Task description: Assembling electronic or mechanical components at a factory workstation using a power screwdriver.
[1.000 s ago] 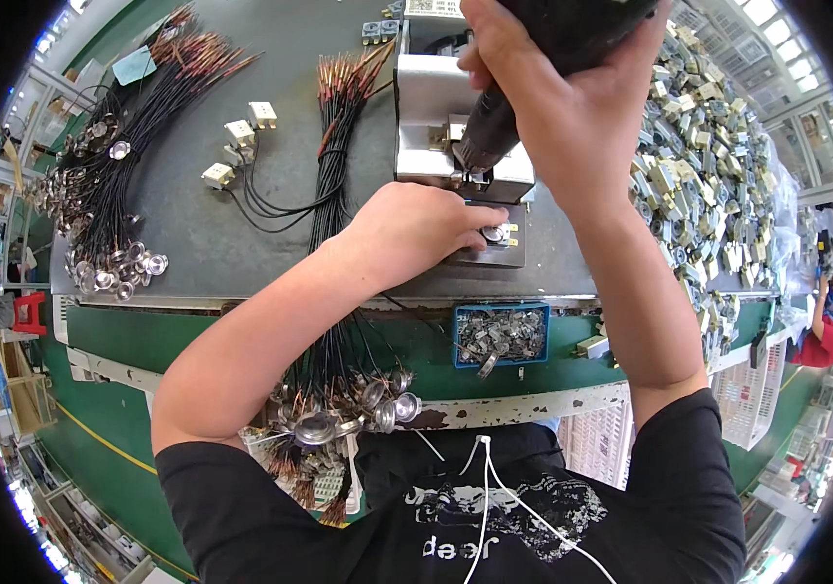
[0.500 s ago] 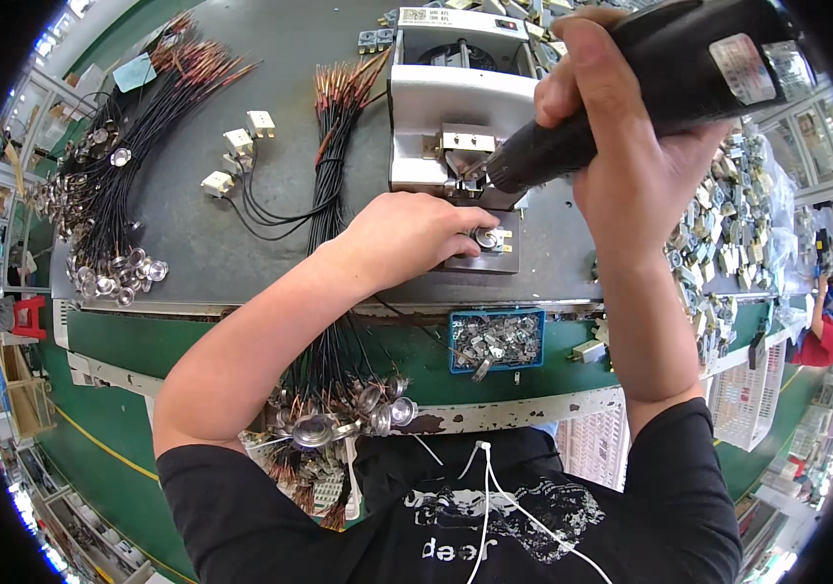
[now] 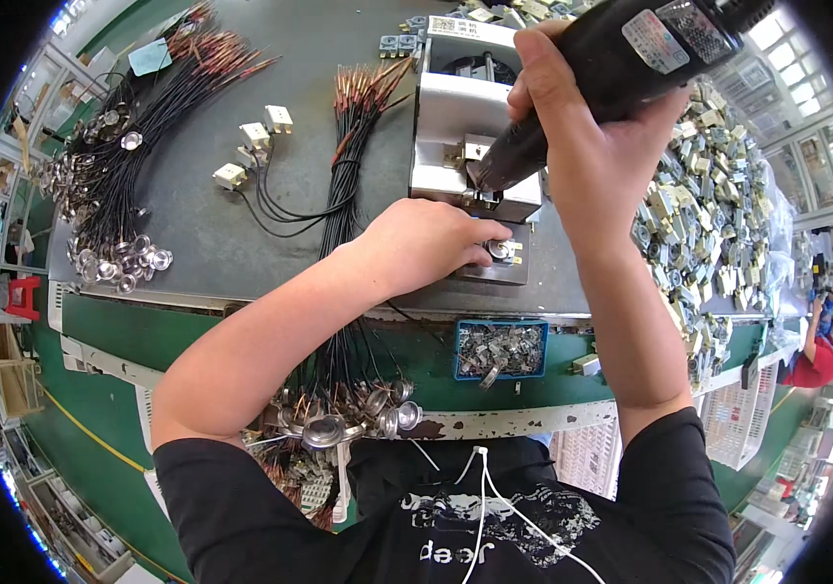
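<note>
My right hand (image 3: 603,146) is wrapped round a thick black electric screwdriver (image 3: 601,54), held at a slant. Its narrow end points down-left into the front fixture of a silver-white feeder machine (image 3: 444,112); the tip itself is hidden. My left hand (image 3: 416,243) is closed, thumb and fingers at a small round silver metal cap (image 3: 499,250). That cap sits with a small terminal piece on a flat metal block (image 3: 504,274) in front of the machine. A black cable runs from under this hand, beside a bundle of black wires (image 3: 344,180) with copper ends.
On the left lies another wire bundle (image 3: 134,127) with round metal caps. Several white connector blocks (image 3: 253,134) hang on wires nearby. A blue tray (image 3: 501,377) of small metal parts stands at the front edge. White and grey switch parts (image 3: 704,209) are heaped at right.
The screwdriver and my right hand have shifted left, its narrow end now covering more of the machine's fixture. My left hand stays at the metal cap. The whole view has shifted slightly.
</note>
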Available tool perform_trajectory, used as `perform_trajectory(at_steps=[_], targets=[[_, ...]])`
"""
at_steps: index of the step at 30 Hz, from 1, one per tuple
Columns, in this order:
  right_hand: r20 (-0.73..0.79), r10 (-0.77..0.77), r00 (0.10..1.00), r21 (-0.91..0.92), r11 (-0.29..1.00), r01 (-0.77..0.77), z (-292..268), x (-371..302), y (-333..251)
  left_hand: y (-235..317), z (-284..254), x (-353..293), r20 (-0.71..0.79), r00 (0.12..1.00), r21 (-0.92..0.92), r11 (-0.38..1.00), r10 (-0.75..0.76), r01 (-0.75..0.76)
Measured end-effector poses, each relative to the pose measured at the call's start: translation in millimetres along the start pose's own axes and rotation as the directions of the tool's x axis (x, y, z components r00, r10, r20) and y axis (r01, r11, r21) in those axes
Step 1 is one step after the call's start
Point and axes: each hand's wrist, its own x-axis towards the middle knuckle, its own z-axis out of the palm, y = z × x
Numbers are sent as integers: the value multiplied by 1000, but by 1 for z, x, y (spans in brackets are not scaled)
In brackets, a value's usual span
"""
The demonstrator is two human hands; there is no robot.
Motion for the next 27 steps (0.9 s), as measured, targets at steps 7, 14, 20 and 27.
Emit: perform_trajectory(at_steps=[7, 14, 20, 27], targets=[[-25, 64, 998, 79, 995, -62, 11, 8, -14, -2, 2, -1, -22, 999, 55, 997, 45, -44], [-53, 103, 993, 197, 976, -91, -12, -10, -21, -13, 23, -8, -216, 967, 12, 991, 133, -134], [14, 13, 1000, 213, 977, -15, -43, -26, -28, -11, 14, -3, -159, 979, 13, 992, 126, -126], [34, 21, 999, 205, 978, -28, -45, -34, -20, -5, 8, -2, -92, 993, 24, 997, 78, -76]])
